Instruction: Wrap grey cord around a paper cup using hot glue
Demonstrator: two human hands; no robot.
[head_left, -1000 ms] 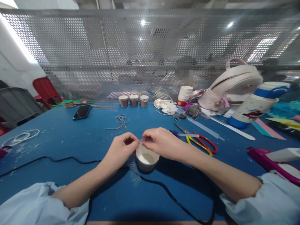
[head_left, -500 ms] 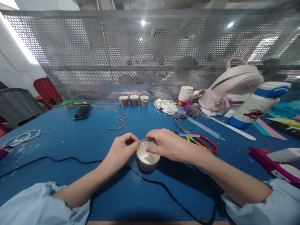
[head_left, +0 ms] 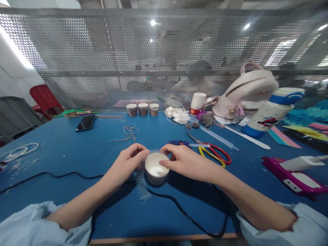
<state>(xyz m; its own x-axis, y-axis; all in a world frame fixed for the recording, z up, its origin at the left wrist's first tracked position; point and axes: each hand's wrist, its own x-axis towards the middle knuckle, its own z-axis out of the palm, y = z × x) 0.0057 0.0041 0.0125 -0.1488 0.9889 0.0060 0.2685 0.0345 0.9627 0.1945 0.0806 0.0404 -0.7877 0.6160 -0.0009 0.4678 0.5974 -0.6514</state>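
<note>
A small white paper cup [head_left: 156, 167] stands on the blue table, its mouth tilted toward me. My right hand [head_left: 180, 159] grips its right side, thumb over the rim and fingers behind. On the other side, my left hand [head_left: 132, 159] pinches clear tape at the cup's rim. A loose length of that clear tape [head_left: 142, 188] hangs down beside the cup onto the table. Just behind my right hand lie a blue glue gun [head_left: 176, 142] with a glue stick in it and scissors [head_left: 220, 153] with red and yellow handles. The fingertips behind the cup are partly hidden.
A black cord [head_left: 176, 205] runs across the table under my hands. Farther back stand three small filled cups [head_left: 142, 110], a stack of paper cups [head_left: 197, 102] and yarn [head_left: 207, 119]. A phone [head_left: 86, 123] lies left; a bottle [head_left: 273, 114] and a magenta device [head_left: 284, 174] sit right.
The view has shifted slightly, so everything sits a little further left. The hands stay at the cup's rim, and the clear tape beside it now shows more fully.
</note>
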